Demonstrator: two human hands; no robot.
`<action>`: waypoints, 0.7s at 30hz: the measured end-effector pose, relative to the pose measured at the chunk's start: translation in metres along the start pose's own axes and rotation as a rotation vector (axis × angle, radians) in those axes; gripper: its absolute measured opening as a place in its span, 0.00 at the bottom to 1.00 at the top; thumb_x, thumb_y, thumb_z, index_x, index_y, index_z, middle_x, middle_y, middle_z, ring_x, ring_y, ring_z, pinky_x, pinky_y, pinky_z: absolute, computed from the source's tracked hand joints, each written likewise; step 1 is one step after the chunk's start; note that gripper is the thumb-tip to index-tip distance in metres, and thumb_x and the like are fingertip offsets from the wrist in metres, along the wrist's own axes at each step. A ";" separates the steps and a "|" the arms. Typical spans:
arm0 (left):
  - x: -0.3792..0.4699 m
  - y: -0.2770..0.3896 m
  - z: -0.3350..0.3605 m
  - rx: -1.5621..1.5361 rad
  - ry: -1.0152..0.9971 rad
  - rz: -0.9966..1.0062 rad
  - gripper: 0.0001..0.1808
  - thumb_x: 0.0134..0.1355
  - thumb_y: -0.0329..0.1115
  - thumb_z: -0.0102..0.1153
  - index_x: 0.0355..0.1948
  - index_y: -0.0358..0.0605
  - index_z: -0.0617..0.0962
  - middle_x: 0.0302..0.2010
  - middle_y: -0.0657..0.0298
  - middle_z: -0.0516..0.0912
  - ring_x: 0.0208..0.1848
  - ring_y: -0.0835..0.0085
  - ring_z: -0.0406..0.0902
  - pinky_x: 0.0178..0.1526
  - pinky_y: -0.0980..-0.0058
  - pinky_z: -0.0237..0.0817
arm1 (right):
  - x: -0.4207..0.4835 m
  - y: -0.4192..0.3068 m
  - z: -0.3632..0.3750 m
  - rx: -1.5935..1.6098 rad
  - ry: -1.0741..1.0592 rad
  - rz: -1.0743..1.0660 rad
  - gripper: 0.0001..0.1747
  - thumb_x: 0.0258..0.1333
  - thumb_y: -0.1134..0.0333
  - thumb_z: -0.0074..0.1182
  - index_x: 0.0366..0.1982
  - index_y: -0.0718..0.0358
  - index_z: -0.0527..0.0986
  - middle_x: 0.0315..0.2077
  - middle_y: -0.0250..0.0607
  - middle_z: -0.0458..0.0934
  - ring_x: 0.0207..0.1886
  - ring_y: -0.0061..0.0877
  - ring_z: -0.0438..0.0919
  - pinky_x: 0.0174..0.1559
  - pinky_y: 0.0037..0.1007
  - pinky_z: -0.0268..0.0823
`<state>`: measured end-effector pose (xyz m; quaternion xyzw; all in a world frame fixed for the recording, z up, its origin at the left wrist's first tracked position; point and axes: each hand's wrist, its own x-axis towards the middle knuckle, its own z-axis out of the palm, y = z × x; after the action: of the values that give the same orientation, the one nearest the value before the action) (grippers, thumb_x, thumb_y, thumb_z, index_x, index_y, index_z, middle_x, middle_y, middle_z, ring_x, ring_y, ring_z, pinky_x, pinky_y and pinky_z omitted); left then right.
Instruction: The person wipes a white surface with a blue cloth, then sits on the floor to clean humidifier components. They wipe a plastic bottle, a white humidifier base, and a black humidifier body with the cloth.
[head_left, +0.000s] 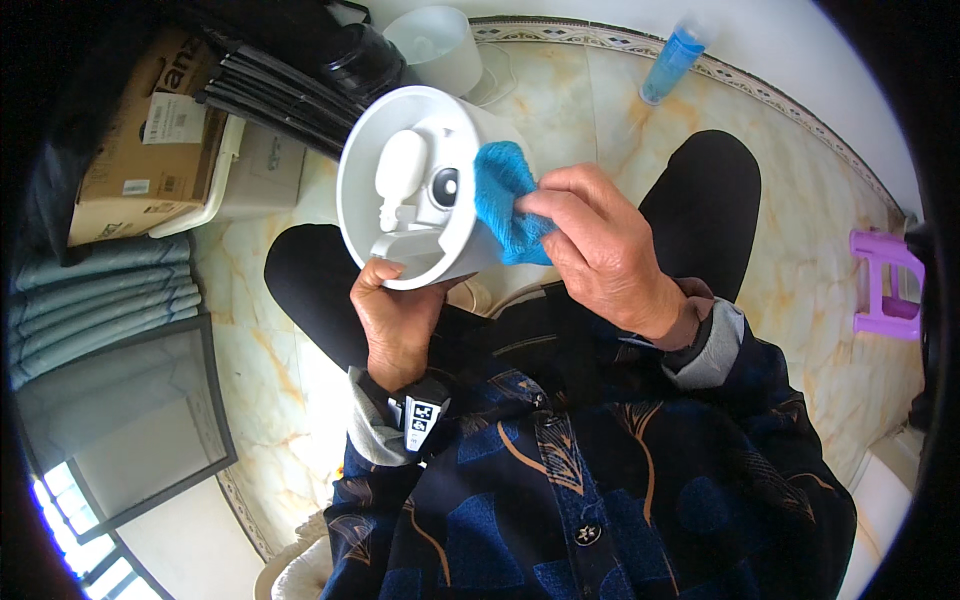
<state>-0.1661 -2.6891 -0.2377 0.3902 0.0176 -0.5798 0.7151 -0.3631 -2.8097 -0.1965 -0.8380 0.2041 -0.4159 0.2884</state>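
Note:
A white round plastic tank (347, 187), seemingly part of a humidifier, is tilted so that its inside faces up and left. Inside it are a white float (401, 165) and a dark round part with a pale centre (445, 187). My left hand (397, 315) holds the tank by its lower rim, thumb on the edge. With bent fingers my right hand (607, 247) grips a blue cloth (506, 199), which lies against the tank's outer right side.
Near the wall stand a translucent white container (435, 49) and a blue spray can (671, 64). To the left are black rods (277, 97), a cardboard box (127, 172) on a lidded bin (262, 172), and folded fabric (105, 300). A purple stool (874, 281) stands at right.

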 end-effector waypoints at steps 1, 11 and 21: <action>-0.001 0.001 0.001 0.003 -0.027 0.015 0.45 0.42 0.38 0.53 0.67 0.43 0.63 0.64 0.45 0.69 0.65 0.40 0.64 0.63 0.29 0.53 | 0.001 0.001 -0.001 0.042 -0.016 -0.069 0.16 0.44 0.85 0.55 0.39 0.68 0.77 0.37 0.47 0.75 0.37 0.40 0.78 0.41 0.31 0.70; 0.005 0.000 0.010 -0.110 -0.222 0.116 0.40 0.48 0.39 0.54 0.65 0.41 0.66 0.64 0.46 0.70 0.67 0.44 0.63 0.66 0.35 0.52 | -0.020 0.004 0.037 0.293 -0.351 0.268 0.12 0.50 0.72 0.58 0.25 0.67 0.66 0.25 0.55 0.70 0.31 0.53 0.72 0.34 0.47 0.63; 0.007 -0.002 -0.004 -0.144 -0.074 0.043 0.39 0.45 0.30 0.54 0.63 0.36 0.65 0.60 0.49 0.73 0.64 0.50 0.68 0.68 0.40 0.52 | 0.000 -0.005 0.018 0.457 -0.461 0.556 0.08 0.57 0.71 0.62 0.33 0.67 0.74 0.24 0.30 0.69 0.29 0.11 0.66 0.30 0.21 0.62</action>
<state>-0.1638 -2.6924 -0.2448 0.3162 0.0245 -0.5755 0.7538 -0.3482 -2.8002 -0.2013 -0.7365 0.2551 -0.1585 0.6062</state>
